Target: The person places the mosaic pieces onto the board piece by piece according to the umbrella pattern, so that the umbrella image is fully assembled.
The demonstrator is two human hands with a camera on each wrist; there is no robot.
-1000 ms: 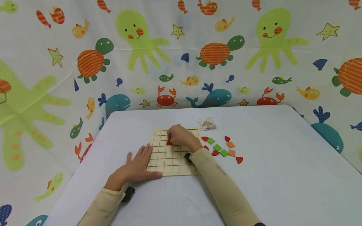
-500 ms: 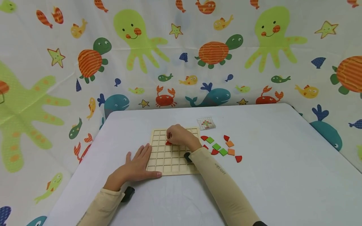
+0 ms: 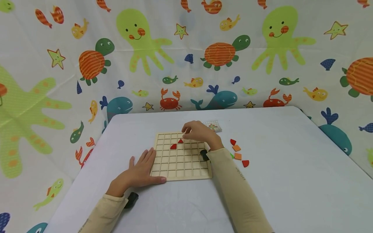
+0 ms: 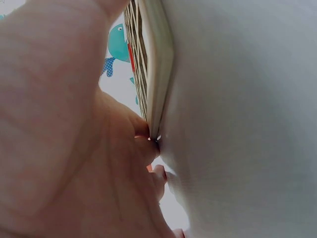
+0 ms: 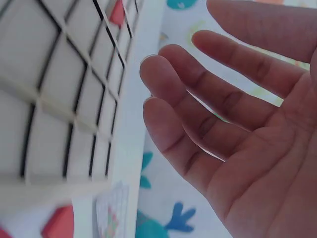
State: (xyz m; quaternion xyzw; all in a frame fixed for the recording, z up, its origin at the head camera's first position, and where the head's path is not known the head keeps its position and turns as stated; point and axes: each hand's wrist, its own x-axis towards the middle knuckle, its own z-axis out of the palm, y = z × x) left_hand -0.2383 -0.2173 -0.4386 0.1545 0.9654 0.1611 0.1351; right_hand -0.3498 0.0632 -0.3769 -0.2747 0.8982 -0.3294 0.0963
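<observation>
A pale wooden grid board (image 3: 172,166) lies on the white table. My left hand (image 3: 140,170) rests along its left side with fingers spread and the thumb at the front edge; the left wrist view has the fingers close by the board's rim (image 4: 161,64). A red quarter-circle tile (image 3: 173,146) sits in a square of the upper left part. One row farther back is a small red triangle tile (image 3: 180,141). Above the board's back right part hovers my right hand (image 3: 201,133). In the right wrist view its fingers (image 5: 166,126) bend loosely and hold nothing.
A small pattern card (image 3: 216,125) lies behind the board, partly behind the right hand. To the right are orange square tiles (image 3: 238,156), red quarter-circle tiles (image 3: 245,163) and a mostly covered green tile (image 3: 232,155). A sea-animal cloth (image 3: 180,58) hangs behind the table.
My right hand has let go of the red quarter-circle tile and moved up and right. Both red tiles on the board now show fully. The left hand stays put.
</observation>
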